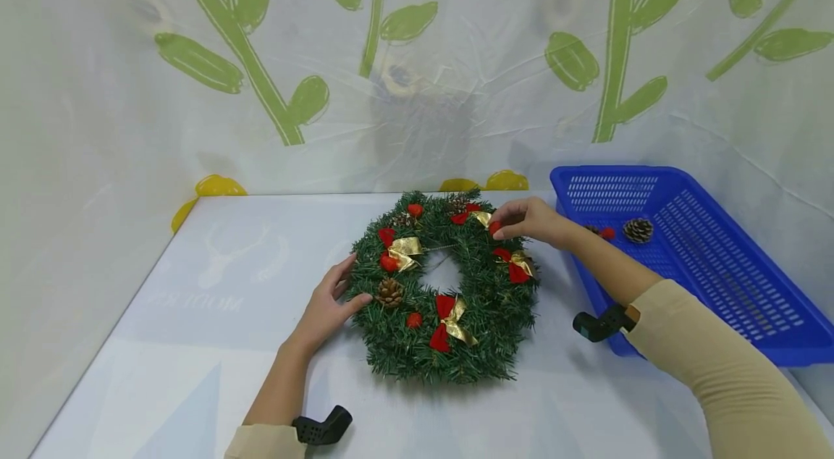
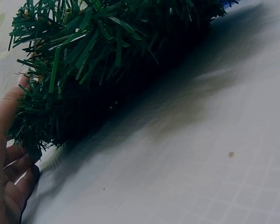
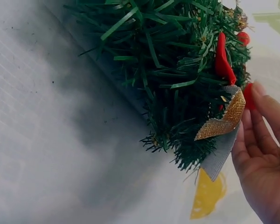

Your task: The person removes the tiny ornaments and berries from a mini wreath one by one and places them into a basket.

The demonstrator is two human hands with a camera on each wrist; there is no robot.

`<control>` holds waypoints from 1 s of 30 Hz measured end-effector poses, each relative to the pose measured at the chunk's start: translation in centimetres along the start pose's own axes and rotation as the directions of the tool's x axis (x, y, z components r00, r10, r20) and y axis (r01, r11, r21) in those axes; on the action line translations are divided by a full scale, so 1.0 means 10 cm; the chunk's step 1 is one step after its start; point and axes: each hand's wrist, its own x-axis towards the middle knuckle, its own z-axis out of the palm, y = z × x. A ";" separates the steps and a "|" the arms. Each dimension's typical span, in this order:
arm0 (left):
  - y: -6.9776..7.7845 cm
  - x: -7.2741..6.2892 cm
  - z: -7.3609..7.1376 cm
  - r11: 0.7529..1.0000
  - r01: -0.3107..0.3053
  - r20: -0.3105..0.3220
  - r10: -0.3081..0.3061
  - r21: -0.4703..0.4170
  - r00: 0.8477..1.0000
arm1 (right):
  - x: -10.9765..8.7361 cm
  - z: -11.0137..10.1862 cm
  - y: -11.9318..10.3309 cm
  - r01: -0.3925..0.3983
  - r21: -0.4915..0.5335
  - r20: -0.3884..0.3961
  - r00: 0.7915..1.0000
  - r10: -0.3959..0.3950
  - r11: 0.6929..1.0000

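Note:
A green Christmas wreath (image 1: 495, 307) lies on the table, trimmed with red and gold bows (image 1: 449, 323), red balls and pine cones (image 1: 389, 292). My left hand (image 1: 329, 303) grips its left edge, thumb on top near a pine cone and fingers at the outer side; the left wrist view shows those fingers (image 2: 19, 175) curled by the lower edge. At the wreath's upper right, my right hand (image 1: 537, 220) pinches a small red ball (image 1: 495, 227) between thumb and fingers. In the right wrist view this red ball (image 3: 249, 95) sits against the greenery, behind a gold bow (image 3: 224, 119).
A blue plastic basket (image 1: 743, 249) stands at the right, under my right forearm. Inside are a pine cone (image 1: 638, 230) and a small red piece (image 1: 607, 233). Behind the white table (image 1: 247, 343) hangs a flower-printed sheet (image 1: 469, 82).

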 end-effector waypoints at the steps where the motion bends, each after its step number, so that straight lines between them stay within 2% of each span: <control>1: -0.02 0.00 0.00 1.000 -0.003 0.001 0.003 -0.004 1.000 | 0.00 0.00 0.00 -0.002 0.003 0.006 1.000 0.002 1.000; 17: -0.10 0.02 0.00 1.000 -0.021 -0.002 0.021 0.009 1.000 | -0.12 -0.13 -0.07 -0.008 0.032 -0.049 0.999 0.009 0.999; 24: -0.09 0.02 0.00 1.000 -0.013 -0.003 0.013 0.001 1.000 | -0.18 -0.19 -0.09 0.048 0.037 -0.071 0.996 -0.045 0.998; 30: -0.07 0.01 0.00 1.000 -0.021 -0.003 0.021 -0.004 1.000 | -0.21 -0.25 -0.12 0.046 0.040 -0.077 0.996 -0.043 0.998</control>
